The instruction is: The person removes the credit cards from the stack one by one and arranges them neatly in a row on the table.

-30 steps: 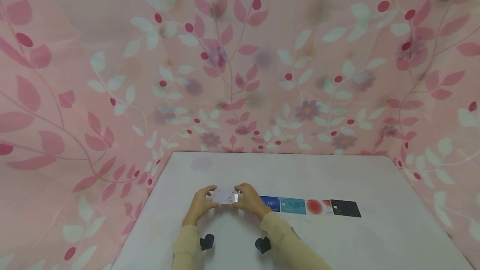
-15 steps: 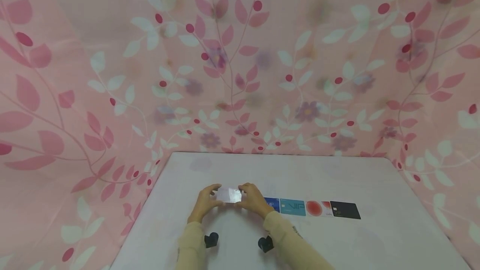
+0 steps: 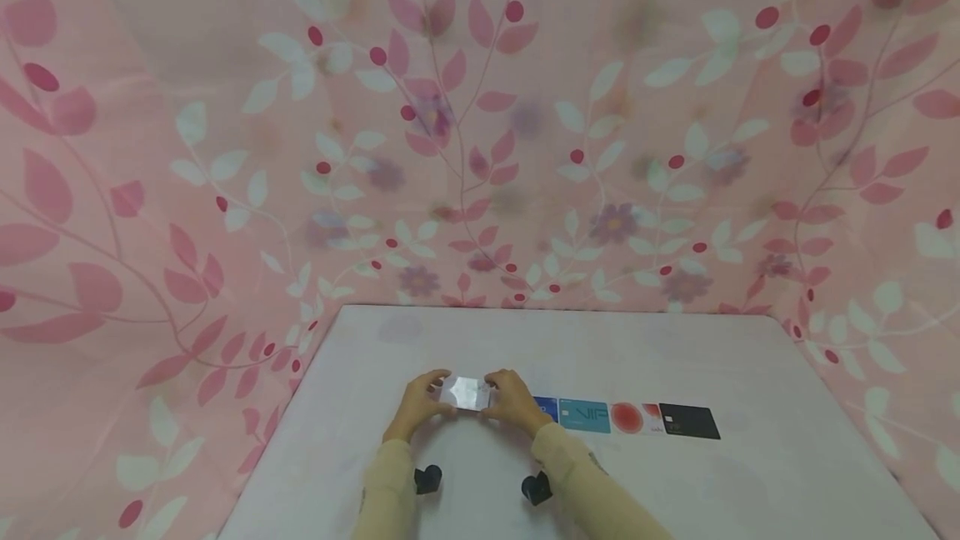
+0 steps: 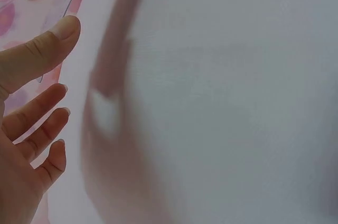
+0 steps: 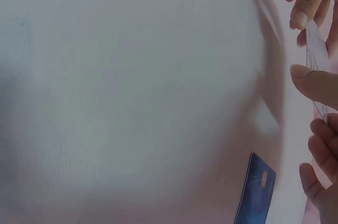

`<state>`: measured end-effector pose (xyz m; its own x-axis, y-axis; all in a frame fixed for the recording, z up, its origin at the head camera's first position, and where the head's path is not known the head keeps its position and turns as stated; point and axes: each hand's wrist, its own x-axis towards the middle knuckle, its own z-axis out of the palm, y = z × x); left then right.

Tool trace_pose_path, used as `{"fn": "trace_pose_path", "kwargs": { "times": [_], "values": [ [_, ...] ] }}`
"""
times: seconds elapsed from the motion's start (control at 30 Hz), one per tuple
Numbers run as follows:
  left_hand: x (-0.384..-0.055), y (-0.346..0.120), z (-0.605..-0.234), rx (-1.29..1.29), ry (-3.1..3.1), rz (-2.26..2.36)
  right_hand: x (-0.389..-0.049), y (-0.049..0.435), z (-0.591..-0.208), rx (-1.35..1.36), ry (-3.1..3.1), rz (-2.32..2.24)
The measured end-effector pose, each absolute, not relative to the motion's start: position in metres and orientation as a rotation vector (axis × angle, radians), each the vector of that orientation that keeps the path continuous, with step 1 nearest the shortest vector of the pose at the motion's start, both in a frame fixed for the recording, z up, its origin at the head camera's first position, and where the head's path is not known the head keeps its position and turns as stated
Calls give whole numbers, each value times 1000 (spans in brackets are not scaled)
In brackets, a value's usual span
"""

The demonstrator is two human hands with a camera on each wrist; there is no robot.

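Observation:
Both hands hold a thin, shiny see-through plastic card (image 3: pixel 466 393) over the white table, one at each short end. My left hand (image 3: pixel 420 403) pinches its left end between thumb and fingers. At the opposite end, my right hand (image 3: pixel 519 403) grips it the same way. Seen nearly edge-on in the right wrist view, the clear card (image 5: pixel 316 49) shows faint markings and runs between the two thumbs. In the left wrist view the left hand (image 4: pixel 31 123) has its lower fingers loosely bent. A blue card (image 3: pixel 547 408) lies partly hidden behind the right hand.
Right of the blue card, in a row, lie a teal VIP card (image 3: pixel 585 416), a white card with a red circle (image 3: pixel 628 418) and a black card (image 3: pixel 688 421). The white table (image 3: pixel 675 357) meets pink floral cloth (image 3: pixel 525 148) at the back and sides.
Both hands and the clear card have shifted a little to the right, covering more of the blue card. The glare on the clear card has changed. The row of cards stays in place.

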<state>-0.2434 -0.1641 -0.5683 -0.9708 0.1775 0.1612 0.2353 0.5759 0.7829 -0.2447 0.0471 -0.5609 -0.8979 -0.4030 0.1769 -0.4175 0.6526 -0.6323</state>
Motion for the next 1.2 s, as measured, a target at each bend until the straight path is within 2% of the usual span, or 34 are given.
{"fn": "trace_pose_path", "kwargs": {
  "times": [0.67, 1.2],
  "values": [
    [-250, -150, -586, -380, -2799, -1235, -243, 60, -565, 620, -3015, 840],
    [-250, -142, -588, -250, -2903, -1079, -244, 68, -575, 631, -3058, 818]
  ]
}}
